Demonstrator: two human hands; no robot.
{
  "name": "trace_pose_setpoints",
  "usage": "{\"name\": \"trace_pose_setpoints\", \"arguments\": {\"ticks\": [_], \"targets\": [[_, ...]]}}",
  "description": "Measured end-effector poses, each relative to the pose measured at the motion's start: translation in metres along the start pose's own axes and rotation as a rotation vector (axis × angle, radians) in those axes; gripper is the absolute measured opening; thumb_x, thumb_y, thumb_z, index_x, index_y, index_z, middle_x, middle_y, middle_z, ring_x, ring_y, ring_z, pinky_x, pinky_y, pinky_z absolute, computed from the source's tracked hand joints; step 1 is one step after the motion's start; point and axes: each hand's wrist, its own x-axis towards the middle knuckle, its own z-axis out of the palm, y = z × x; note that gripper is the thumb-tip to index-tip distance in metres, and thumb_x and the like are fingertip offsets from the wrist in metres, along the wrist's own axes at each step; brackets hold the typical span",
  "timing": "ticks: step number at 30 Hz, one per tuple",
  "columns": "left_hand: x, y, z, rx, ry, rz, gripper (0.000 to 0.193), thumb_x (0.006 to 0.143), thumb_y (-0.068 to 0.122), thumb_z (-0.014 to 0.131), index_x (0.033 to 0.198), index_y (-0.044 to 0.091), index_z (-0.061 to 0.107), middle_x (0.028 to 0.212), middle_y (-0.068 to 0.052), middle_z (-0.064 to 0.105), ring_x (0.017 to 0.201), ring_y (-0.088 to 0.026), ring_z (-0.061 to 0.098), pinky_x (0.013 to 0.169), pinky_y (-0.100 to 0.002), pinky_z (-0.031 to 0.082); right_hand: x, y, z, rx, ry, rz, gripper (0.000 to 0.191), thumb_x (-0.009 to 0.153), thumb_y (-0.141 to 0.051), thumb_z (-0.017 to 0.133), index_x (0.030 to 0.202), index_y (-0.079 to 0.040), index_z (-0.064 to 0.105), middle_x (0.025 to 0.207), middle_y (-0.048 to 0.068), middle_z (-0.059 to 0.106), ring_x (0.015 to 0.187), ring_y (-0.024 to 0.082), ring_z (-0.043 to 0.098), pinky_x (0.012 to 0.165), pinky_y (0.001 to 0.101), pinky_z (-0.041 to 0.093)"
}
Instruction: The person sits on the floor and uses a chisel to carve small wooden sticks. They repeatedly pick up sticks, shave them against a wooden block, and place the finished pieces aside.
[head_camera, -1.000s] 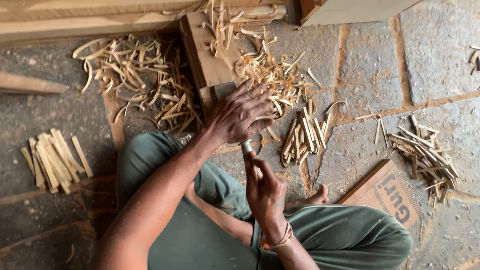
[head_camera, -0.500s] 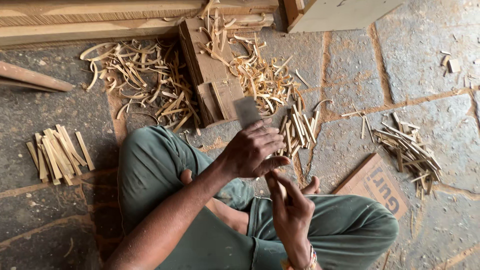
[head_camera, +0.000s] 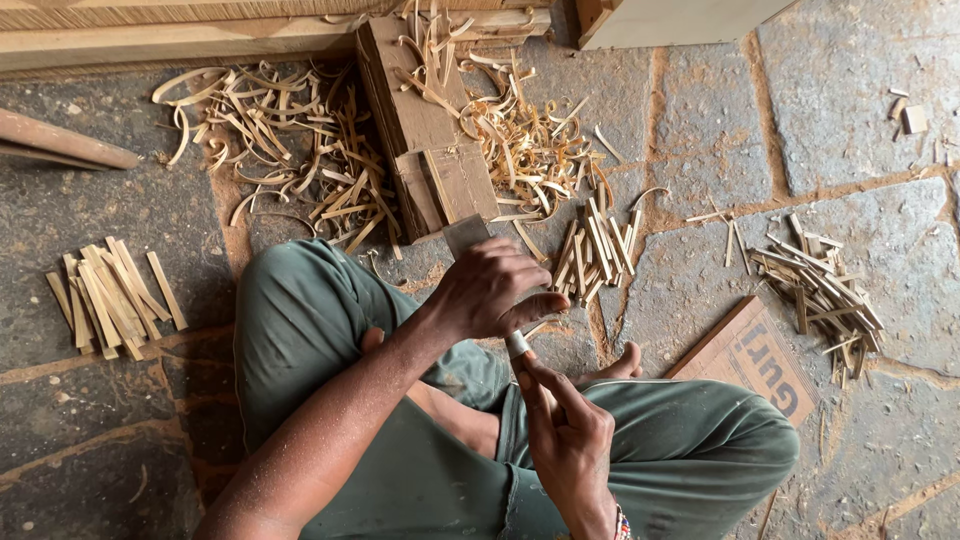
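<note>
- While the person sits cross-legged on the grey stone floor in green trousers, the left hand is closed around a flat grey metal blade; only the squared upper end of the blade shows above the knuckles.
- That blade's long axis runs from the lap up and slightly left, its visible end pointing toward the brown wooden block just beyond it.
- Just below, the right hand has its fingers drawn together, pinching a short pale sliver of wood at its lower part.
- This sliver stands roughly upright, its top end touching the left thumb; both hands meet over the gap between the knees.
- Past the hands, curled pale wood shavings lie heaped on both sides of the block and partly over it, crowding the floor in front.
- Between the block and the right knee lies a loose bundle of short split sticks.
- Well to the left sits a neat stack of cut wooden strips; well to the right lies another scattered pile of thin sticks.
- Beside the right knee rests a brown cardboard piece, partly tucked under the leg.
</note>
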Motion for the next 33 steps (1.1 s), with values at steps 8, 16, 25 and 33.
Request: {"name": "trace_pose_setpoints", "arguments": {"ticks": [8, 16, 25, 33], "targets": [[0.008, -0.025, 0.017, 0.203, -0.195, -0.039, 0.108, 0.090, 0.086, 0.005, 0.128, 0.010, 0.070, 0.147, -0.014, 0.062, 0.148, -0.033, 0.045, 0.130, -0.056, 0.021, 0.009, 0.000, 0.014, -0.026, -0.044, -0.001, 0.006, 0.097, -0.007, 0.068, 0.098, -0.003, 0.073, 0.044, 0.001, 0.049, 0.037, 0.004, 0.039, 0.037, 0.0292, 0.024], [0.040, -0.110, 0.012, 0.425, -0.144, 0.077, 0.082, 0.097, 0.072, 0.019, 0.141, 0.018, 0.061, 0.157, -0.012, 0.047, 0.150, -0.035, 0.036, 0.125, -0.056, 0.014, 0.066, 0.002, 0.056, -0.064, -0.045, -0.124, 0.008, 0.103, -0.011, 0.063, 0.103, -0.005, 0.069, 0.050, 0.002, 0.052, 0.037, 0.003, 0.043, 0.036, 0.0279, 0.028], [0.031, -0.103, -0.011, 0.343, 0.210, 0.021, 0.070, 0.107, 0.063, 0.030, 0.132, 0.007, 0.066, 0.154, -0.014, 0.053, 0.149, -0.031, 0.049, 0.129, -0.052, 0.032, 0.072, 0.012, 0.074, 0.063, 0.042, -0.053, 0.014, 0.099, -0.015, 0.069, 0.109, -0.006, 0.074, 0.048, 0.003, 0.051, 0.041, 0.004, 0.040, 0.039, 0.0279, 0.023], [-0.023, -0.052, -0.086, 0.224, 0.930, -0.551, 0.014, 0.104, 0.017, 0.069, 0.111, 0.005, 0.067, 0.097, -0.007, 0.070, 0.087, -0.020, 0.069, 0.080, -0.037, 0.059, 0.068, 0.034, 0.053, 0.412, 0.133, 0.056, 0.025, 0.100, -0.016, 0.067, 0.122, -0.007, 0.072, 0.067, 0.001, 0.070, 0.053, 0.002, 0.058, 0.042, 0.0216, 0.035]]}}
